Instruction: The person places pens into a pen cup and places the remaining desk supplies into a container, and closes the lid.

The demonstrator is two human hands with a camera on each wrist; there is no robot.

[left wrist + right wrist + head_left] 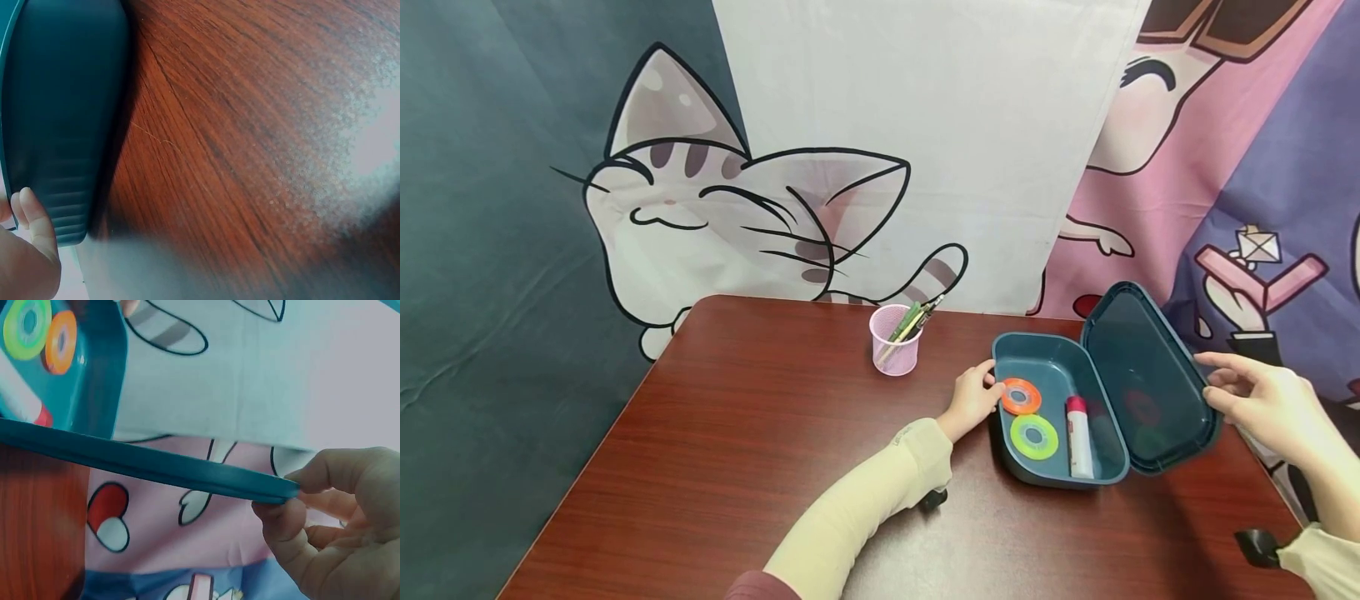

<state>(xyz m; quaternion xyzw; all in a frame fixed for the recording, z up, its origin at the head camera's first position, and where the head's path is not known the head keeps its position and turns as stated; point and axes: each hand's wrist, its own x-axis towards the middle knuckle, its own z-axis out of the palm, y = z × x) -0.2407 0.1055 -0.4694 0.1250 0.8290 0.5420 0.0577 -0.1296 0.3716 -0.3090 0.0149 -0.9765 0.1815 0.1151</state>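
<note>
A dark teal box (1051, 481) stands with its hinged lid (1161, 375) raised on the right side. At the left rim, my left hand (972, 400) pinches the box wall; the left wrist view shows its fingers at the edge. My right hand (1273, 408) holds the lid's outer edge, and thumb and fingers grip that edge in the right wrist view (337, 515). Inside lie an orange tape-like ring (1021, 408), a yellow-green ring (1033, 453) and a white glue stick with a red cap (1079, 442).
A pink mesh cup (895, 354) holding several pens and pencils stands near the back edge of the brown wooden table (775, 400). Behind the table hangs a cloth with cartoon cats (700, 192). The lid reaches toward the table's right edge.
</note>
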